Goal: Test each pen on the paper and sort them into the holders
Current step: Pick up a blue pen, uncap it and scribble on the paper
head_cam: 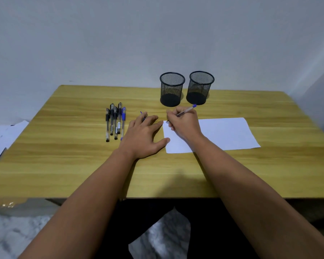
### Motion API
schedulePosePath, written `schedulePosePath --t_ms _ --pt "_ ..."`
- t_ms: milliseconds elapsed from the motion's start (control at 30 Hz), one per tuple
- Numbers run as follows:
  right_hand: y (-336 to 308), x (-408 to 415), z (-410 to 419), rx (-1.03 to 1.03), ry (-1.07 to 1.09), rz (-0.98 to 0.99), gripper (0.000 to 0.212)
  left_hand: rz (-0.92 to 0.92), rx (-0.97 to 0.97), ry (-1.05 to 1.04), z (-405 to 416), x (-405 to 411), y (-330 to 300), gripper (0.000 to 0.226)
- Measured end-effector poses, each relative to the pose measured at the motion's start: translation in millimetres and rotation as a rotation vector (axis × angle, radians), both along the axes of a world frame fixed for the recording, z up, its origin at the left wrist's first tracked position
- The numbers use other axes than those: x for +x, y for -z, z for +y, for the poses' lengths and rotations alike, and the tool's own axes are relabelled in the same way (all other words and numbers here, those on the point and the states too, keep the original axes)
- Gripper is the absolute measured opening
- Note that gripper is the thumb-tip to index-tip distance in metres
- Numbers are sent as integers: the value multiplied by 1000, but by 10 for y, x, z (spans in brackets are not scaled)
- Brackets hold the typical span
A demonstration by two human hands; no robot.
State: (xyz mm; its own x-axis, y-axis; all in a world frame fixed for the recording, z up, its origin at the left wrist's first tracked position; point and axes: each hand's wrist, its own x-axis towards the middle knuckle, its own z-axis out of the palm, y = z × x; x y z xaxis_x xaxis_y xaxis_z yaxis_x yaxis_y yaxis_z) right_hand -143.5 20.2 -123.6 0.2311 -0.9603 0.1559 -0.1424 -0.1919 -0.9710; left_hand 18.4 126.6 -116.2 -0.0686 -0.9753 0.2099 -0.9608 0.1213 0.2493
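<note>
Wooden table [64,165], right hand [185,124] — pen [187,110] at paper [223,133] edge

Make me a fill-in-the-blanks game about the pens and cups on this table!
1. The right hand holds a pen with its tip on the white ____.
2. Behind the paper stand ____ black mesh holders, side by side.
3. Both holders have ____ pens in them.
4. The left hand lies flat on the ____-coloured table, beside a row of pens.

Missing words: paper; two; no; wood
</note>
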Motion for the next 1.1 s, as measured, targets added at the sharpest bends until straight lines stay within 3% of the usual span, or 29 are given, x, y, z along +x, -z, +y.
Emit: schedulePosePath --t_ms 1100 --pt "15 -2 12 -122 111 167 38 -2 -13 6 -7 10 23 77"
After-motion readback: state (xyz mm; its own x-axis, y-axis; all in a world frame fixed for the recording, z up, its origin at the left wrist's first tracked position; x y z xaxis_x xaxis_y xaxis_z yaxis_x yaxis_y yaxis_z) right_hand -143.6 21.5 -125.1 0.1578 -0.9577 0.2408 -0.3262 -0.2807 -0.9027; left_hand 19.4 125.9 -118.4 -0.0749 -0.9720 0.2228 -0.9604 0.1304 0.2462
